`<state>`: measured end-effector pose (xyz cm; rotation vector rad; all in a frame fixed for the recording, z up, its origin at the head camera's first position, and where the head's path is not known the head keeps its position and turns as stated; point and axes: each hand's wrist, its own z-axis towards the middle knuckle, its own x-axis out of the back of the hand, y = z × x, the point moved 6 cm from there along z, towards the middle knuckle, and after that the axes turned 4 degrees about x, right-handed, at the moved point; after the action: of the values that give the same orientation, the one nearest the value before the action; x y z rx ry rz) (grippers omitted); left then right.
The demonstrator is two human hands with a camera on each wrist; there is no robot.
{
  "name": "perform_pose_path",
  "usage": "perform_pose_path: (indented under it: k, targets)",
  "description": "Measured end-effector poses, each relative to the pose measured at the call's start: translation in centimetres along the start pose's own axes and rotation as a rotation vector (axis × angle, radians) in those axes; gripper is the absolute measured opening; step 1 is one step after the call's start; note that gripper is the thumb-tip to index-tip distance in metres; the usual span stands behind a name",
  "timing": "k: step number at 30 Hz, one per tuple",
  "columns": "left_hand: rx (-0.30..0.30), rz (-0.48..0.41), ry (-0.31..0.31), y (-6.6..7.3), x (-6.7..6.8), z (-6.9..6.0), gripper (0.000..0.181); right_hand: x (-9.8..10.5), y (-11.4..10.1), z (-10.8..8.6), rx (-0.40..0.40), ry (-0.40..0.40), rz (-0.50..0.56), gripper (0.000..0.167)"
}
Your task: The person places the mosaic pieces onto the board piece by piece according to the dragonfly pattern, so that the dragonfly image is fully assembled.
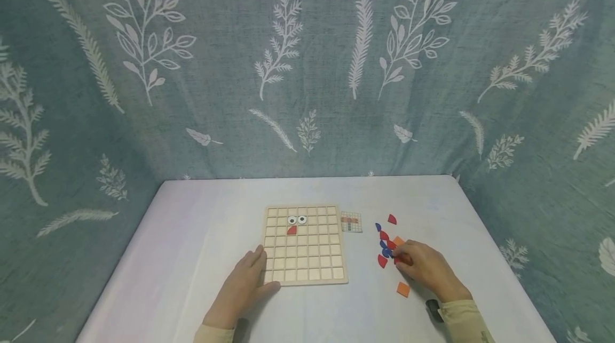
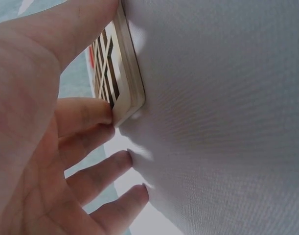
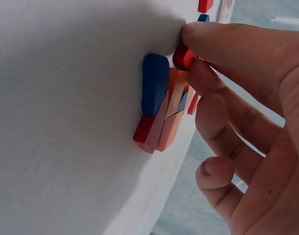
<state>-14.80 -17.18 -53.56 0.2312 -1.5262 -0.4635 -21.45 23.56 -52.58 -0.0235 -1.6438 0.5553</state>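
Note:
The left hand (image 1: 245,281) rests at the near left corner of a wooden grid board (image 1: 307,244), fingers spread along its left edge, thumb at the near edge. The left wrist view shows that hand (image 2: 85,132) touching the board's corner (image 2: 132,95). On the board lie two eye pieces (image 1: 292,220) and a red quarter-round piece (image 1: 291,230). To the right, the right hand (image 1: 427,268) is over a loose group of pieces. In the right wrist view, thumb and index finger of the right hand (image 3: 237,107) pinch a small red piece (image 3: 182,58) beside a blue piece (image 3: 155,83).
A small pattern card (image 1: 351,222) lies against the board's right side. Red pieces (image 1: 392,219), blue pieces (image 1: 378,227) and an orange square (image 1: 403,289) are scattered on the white table (image 1: 192,236). Patterned green cloth (image 1: 307,65) hangs behind and at both sides.

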Motion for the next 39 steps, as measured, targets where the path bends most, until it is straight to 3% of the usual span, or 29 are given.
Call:
perform_pose_path:
  k: [5, 22, 31, 35, 39]
  targets:
    - [-0.009, 0.0, 0.004, 0.1, 0.1, 0.1, 0.083, 0.5, -0.1, 0.0, 0.005, 0.027, 0.013, 0.023]
    - [0.006, 0.001, -0.014, 0.2, -0.1, 0.0, 0.084, 1.1, -2.6, 0.6, 0.152, 0.185, -0.016, 0.027]
    - [-0.006, -0.004, -0.01, 0.1, -0.1, 0.0, 0.084, 0.5, -4.3, 1.5, 0.193, 0.204, -0.015, 0.028]
    - [-0.009, 0.002, -0.007, 0.1, -0.1, 0.0, 0.084, 0.8, -5.2, 1.9, 0.249, 0.267, -0.031, 0.027]
    - [-0.008, 0.002, -0.008, 0.1, 0.0, 0.0, 0.084, 1.1, -6.5, 2.4, 0.365, 0.371, -0.048, 0.028]
